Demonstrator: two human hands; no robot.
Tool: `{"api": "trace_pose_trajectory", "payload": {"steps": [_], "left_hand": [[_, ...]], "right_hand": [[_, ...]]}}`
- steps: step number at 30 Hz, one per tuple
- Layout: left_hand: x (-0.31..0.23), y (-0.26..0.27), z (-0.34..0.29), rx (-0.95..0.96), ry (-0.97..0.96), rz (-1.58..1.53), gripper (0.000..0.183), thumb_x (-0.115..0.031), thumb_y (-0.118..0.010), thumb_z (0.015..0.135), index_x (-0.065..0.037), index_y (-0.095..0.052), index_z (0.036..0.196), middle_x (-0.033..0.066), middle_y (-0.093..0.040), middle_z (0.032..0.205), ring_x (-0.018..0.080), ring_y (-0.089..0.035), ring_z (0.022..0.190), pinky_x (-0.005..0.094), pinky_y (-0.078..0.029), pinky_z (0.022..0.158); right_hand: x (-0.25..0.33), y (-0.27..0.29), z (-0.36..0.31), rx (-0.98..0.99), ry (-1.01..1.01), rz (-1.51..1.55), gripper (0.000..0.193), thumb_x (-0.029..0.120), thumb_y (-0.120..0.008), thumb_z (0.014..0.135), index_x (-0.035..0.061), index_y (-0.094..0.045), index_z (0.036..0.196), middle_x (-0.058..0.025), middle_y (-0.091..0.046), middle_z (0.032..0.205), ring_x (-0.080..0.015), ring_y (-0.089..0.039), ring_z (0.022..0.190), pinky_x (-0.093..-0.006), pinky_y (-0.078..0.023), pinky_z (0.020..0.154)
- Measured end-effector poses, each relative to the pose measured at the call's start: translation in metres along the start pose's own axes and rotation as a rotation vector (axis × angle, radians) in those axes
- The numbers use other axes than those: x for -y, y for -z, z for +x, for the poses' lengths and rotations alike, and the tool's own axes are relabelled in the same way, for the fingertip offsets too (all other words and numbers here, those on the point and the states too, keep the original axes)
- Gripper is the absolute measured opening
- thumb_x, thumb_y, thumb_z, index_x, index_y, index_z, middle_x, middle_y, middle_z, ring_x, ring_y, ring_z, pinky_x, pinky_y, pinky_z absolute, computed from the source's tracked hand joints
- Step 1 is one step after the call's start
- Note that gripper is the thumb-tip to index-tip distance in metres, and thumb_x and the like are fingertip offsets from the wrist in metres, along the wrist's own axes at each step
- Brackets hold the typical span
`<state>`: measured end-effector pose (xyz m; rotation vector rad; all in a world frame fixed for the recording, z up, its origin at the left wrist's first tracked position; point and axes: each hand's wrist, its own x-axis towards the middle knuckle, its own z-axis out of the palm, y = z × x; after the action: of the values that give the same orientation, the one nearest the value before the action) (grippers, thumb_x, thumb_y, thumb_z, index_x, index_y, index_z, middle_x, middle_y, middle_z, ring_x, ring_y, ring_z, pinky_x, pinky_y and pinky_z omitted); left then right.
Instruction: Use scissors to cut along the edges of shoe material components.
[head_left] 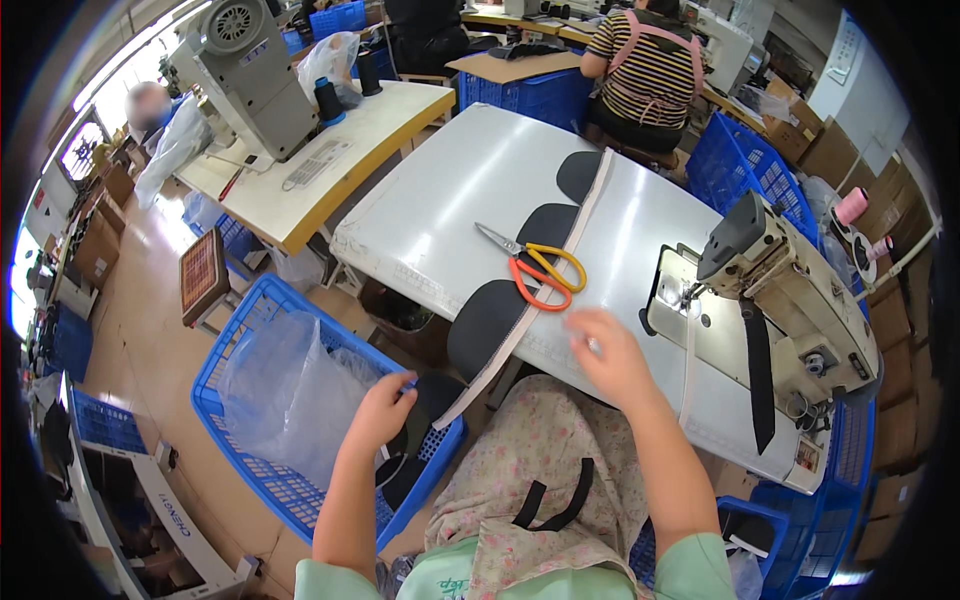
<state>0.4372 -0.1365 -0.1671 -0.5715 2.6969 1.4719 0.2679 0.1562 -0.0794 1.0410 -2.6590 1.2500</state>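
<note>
A long pale strip [507, 347] runs across the white sewing table [420, 235], with several black half-round pieces [487, 328] joined along its left side. Its near end hangs over the table edge toward my lap. My left hand [382, 412] is closed, its fingertips pinching the edge of a black half-round piece [436, 396] at that hanging end. Scissors [545, 275] with one orange and one yellow handle loop lie across the strip, blades partly apart. My right hand [606, 358] hovers just nearer than the handles, fingers curled; a small whitish spot shows at them, too small to name.
An industrial sewing machine [790, 290] stands at the table's right, a black strap hanging from it. Below left is a blue basket [262, 290] with clear plastic bags. Another machine [250, 85] sits on a table at far left. A person in stripes [645, 70] sits beyond.
</note>
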Motion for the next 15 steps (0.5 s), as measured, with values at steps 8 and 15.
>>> {"api": "trace_pose_trajectory", "payload": {"steps": [8,15], "left_hand": [[0.004,-0.048,0.05,-0.008,-0.187,-0.107,0.035,-0.028,-0.06,0.09,0.001,-0.062,0.108,0.0198,-0.064,0.105,0.0319,-0.061,0.1,0.0364,-0.047,0.087],[0.007,-0.059,0.043,-0.008,-0.127,-0.182,0.033,-0.032,-0.064,0.088,-0.001,-0.062,0.1,0.015,-0.066,0.087,0.0254,-0.064,0.081,0.0344,-0.049,0.073]], "right_hand": [[-0.037,-0.036,0.089,-0.103,-0.011,-0.418,0.022,0.011,-0.061,0.079,-0.0008,-0.064,0.097,-0.017,-0.06,0.107,-0.034,-0.055,0.101,-0.0423,-0.046,0.089],[-0.018,-0.035,0.101,0.06,-0.22,-0.385,0.028,0.015,-0.066,0.071,-0.0008,-0.061,0.093,-0.0176,-0.06,0.098,-0.034,-0.059,0.092,-0.0415,-0.049,0.08]]}}
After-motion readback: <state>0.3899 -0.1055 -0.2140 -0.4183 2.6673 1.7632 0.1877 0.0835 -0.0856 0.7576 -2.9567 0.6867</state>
